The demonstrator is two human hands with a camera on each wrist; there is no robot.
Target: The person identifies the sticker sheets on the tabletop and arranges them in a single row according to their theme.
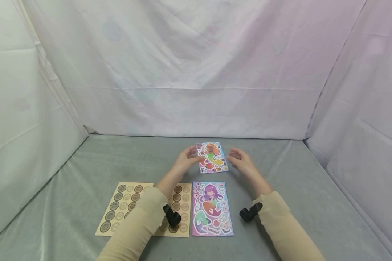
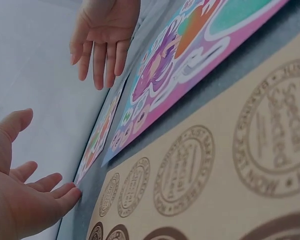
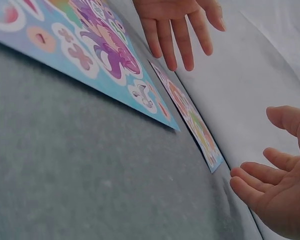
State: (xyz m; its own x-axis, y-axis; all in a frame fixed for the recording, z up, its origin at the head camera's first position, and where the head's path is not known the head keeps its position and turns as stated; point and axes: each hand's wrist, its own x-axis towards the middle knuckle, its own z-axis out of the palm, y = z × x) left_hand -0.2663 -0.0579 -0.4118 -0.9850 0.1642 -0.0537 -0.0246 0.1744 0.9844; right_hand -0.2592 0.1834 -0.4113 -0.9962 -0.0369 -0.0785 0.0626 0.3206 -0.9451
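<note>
A mermaid sticker sheet (image 1: 213, 156) with an orange-haired figure lies flat toward the back of the table. At its left edge is my left hand (image 1: 184, 161), fingers relaxed and thumb over the sheet's edge in the head view; whether it touches the paper I cannot tell. My right hand (image 1: 243, 162) hovers just off the right edge, its fingers loosely spread and holding nothing. In the right wrist view both palms face each other across the far sheet (image 3: 192, 122). Nearer lies a second mermaid sheet (image 1: 212, 208) with a purple-haired figure, between the forearms.
Two tan sheets of round stamp-like stickers, one at left (image 1: 112, 214) and one beside it (image 1: 183, 203), lie partly under my left sleeve (image 1: 140, 221). A grey cloth (image 1: 313, 203) covers the table. White curtains (image 1: 196, 112) close in the back and both sides.
</note>
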